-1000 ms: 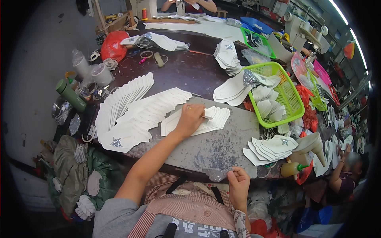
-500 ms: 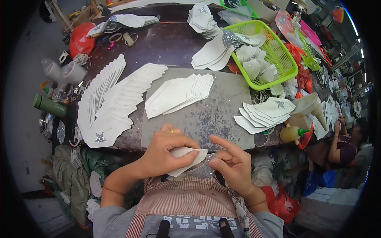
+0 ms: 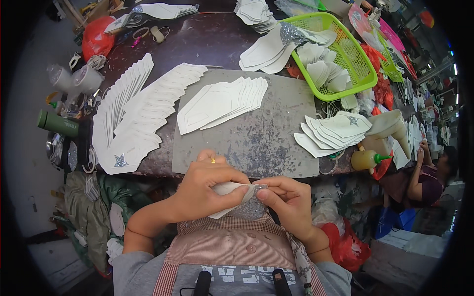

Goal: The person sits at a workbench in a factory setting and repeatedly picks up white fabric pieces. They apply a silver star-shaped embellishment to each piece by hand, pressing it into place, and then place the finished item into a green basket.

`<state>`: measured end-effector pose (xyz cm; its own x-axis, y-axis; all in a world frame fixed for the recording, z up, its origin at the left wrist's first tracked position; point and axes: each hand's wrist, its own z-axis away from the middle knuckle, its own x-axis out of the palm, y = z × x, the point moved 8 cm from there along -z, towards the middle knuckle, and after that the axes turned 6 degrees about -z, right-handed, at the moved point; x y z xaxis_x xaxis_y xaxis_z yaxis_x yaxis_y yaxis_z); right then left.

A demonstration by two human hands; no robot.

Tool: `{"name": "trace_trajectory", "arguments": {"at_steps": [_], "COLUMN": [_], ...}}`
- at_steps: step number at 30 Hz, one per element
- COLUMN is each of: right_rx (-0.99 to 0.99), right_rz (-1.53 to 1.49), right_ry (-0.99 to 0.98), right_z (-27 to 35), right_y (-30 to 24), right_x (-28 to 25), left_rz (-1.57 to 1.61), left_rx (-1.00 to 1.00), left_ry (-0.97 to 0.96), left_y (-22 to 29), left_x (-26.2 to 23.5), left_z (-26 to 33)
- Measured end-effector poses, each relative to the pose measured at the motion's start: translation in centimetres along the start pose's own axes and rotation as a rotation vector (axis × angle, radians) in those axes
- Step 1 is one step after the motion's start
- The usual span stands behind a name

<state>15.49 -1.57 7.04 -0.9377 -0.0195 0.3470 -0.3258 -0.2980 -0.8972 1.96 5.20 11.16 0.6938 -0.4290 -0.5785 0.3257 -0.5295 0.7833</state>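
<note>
Close to my apron, my left hand is closed on a folded white shoe-upper piece, thumb on top. A silver glitter piece lies against its lower side. My right hand pinches the glitter piece where it meets the white one, thumb and fingertips pressed together. Beyond my hands, a fanned pile of white cut pieces rests on a grey work board. More white pieces overlap in long rows to the left, the nearest marked with a silver star. Whether glue lies between the held pieces I cannot tell.
At right lie star-marked white pieces, beside a yellowish squeeze bottle with a green tip. A lime-green basket holds more pieces behind them. A green flask sits at the left edge. Another person is at far right.
My right hand's fingers have come together and closed on the edge of the glitter piece, where the index finger was raised before. The view has shifted slightly.
</note>
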Motion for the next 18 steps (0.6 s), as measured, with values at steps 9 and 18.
{"name": "trace_trajectory", "arguments": {"at_steps": [9,18], "right_rx": [0.030,-0.050], "right_rz": [0.001,-0.616], "right_ry": [-0.017,0.207], "right_z": [0.0,0.8], "right_y": [0.2,2.6], "right_x": [-0.3,-4.5], "left_rz": [0.037,-0.271], "left_rx": [0.065,0.295], "left_ry": [-0.087,0.488], "left_y": [0.4,1.5], "left_x": [0.5,-0.6], "left_z": [-0.3,-1.1]}}
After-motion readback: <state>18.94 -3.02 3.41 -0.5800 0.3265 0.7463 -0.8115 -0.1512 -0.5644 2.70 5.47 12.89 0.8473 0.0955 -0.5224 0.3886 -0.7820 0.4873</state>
